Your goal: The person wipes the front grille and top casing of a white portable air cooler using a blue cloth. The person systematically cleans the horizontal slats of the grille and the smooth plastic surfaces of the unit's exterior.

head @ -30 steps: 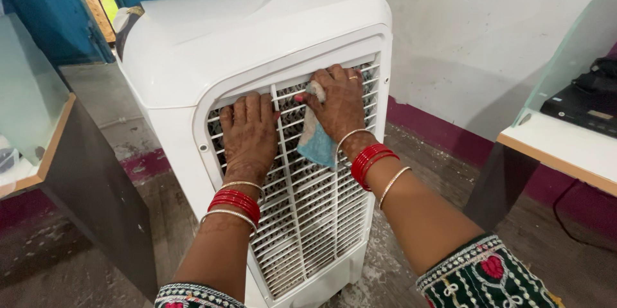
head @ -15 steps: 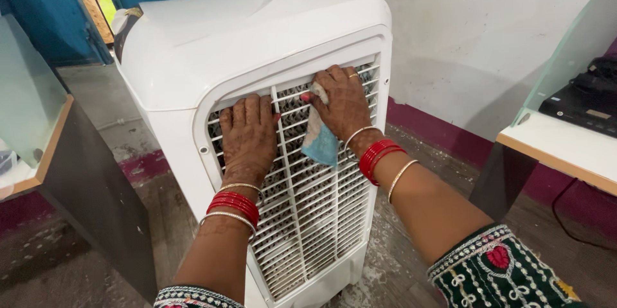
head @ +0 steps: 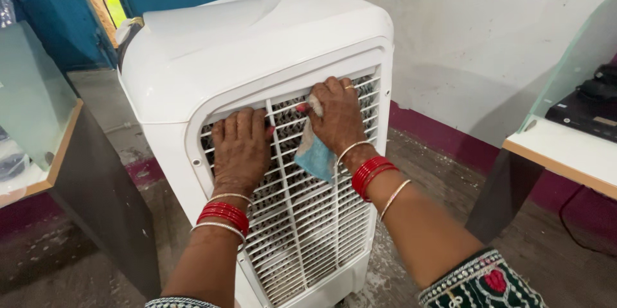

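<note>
A tall white air cooler [head: 244, 51] stands in front of me, its slatted grille [head: 308, 231] facing me. My left hand [head: 240, 147] lies flat on the upper left of the grille, fingers together and holding nothing. My right hand [head: 337, 115] presses a small light-blue cloth [head: 313, 150] against the upper right slats. The cloth hangs down below my palm. Both wrists wear red and silver bangles.
A dark desk with a glass panel [head: 38, 109] stands at the left. Another desk [head: 565, 154] with a glass screen and a black device [head: 588, 112] is at the right. A white wall with a maroon base [head: 443, 131] runs behind. The concrete floor [head: 546, 256] is dusty.
My right hand with the cloth has shifted slightly left and down on the grille. My left hand stays flat in the same spot. The view has tilted a little.
</note>
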